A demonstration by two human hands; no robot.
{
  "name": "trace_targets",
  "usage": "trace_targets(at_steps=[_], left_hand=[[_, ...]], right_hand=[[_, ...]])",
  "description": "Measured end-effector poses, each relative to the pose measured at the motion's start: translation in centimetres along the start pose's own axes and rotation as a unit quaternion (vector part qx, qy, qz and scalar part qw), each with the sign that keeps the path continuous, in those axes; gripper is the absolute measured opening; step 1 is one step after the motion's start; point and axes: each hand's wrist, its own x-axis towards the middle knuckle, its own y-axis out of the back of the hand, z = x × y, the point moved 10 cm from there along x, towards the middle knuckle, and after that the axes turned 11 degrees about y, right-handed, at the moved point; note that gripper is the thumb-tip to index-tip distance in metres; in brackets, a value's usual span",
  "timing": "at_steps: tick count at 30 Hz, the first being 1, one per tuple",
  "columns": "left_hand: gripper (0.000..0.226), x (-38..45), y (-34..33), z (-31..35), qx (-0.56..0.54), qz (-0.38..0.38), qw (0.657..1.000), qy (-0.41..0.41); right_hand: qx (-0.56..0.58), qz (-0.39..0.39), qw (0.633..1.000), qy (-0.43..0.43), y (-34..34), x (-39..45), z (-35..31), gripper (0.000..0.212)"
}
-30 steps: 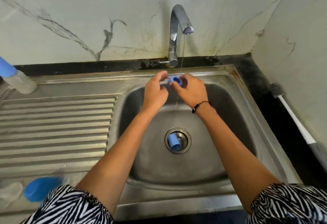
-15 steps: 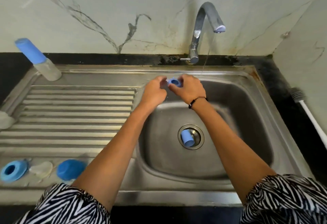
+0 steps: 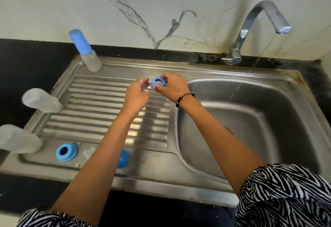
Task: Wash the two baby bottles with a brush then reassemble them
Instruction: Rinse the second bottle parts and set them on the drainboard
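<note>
My right hand (image 3: 172, 87) pinches a blue screw ring (image 3: 158, 82) above the back of the drainboard. Just left of it, my left hand (image 3: 137, 93) has curled fingers pinching a small clear piece, seemingly a teat (image 3: 146, 85), close to the ring. A bottle with a blue cap (image 3: 84, 51) stands at the drainboard's back left corner. Two clear bottles, one (image 3: 42, 100) further back and one (image 3: 18, 139) nearer, stand mouth-down on the left. A second blue ring (image 3: 66, 152) and a clear teat (image 3: 89, 152) lie at the front. A blue cap (image 3: 123, 159) is half hidden by my left forearm.
The steel drainboard (image 3: 100, 112) fills the left and the sink basin (image 3: 250, 119) the right. A thin stream of water runs from the faucet (image 3: 250, 27) into the basin. Black counter borders the sink; a marble wall is behind.
Both hands moved left with the blue ring, from under the water stream over the basin to above the drainboard. My left hand has come slightly apart from the ring.
</note>
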Motion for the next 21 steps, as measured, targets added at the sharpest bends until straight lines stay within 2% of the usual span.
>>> trace_targets(at_steps=[9,13,17,21], left_hand=[[0.06,2.0,12.8,-8.3,-0.031,0.133,0.985,0.109],[0.054,2.1,16.0,-11.1,-0.039,0.15,0.978,0.136],[0.019,2.1,18.6,-13.2,-0.005,0.176,0.976,0.13],[0.03,1.6,19.8,-14.1,0.004,0.177,0.975,0.134]], right_hand=[[-0.035,-0.12,0.988,0.087,-11.6,5.8,-10.0,0.033],[-0.051,-0.154,0.979,0.121,-16.0,7.1,-13.8,0.032],[-0.057,-0.188,0.968,0.154,-20.4,7.2,-16.4,0.032],[-0.077,-0.2,0.961,0.173,-22.9,7.2,-17.3,0.035]])
